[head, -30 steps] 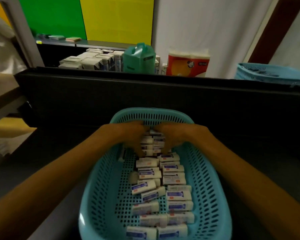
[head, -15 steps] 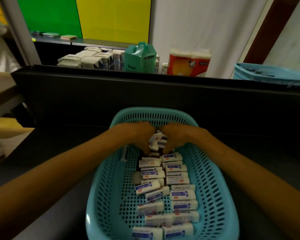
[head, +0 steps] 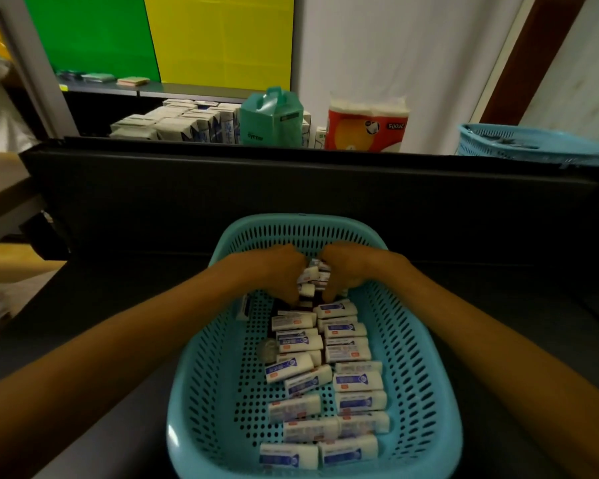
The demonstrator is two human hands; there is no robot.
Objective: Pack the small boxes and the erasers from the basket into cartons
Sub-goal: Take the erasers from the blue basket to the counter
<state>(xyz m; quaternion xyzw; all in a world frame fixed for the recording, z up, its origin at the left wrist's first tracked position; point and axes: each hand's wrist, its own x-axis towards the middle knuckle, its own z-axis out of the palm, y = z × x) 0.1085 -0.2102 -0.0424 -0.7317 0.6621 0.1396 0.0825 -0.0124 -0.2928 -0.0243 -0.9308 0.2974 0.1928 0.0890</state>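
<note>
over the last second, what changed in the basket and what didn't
The left hand and right hand closed in on the erasers at the far end of the basket, which went from a neat stack to a tilted, gathered clump gripped between them. The eraser rows nearer the person stayed put, and so did the basket.

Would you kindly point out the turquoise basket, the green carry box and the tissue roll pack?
turquoise basket [head: 201, 392]: head view, left wall.
green carry box [head: 272, 124]: head view, front face.
tissue roll pack [head: 365, 131]: head view, red wrapper.
</note>
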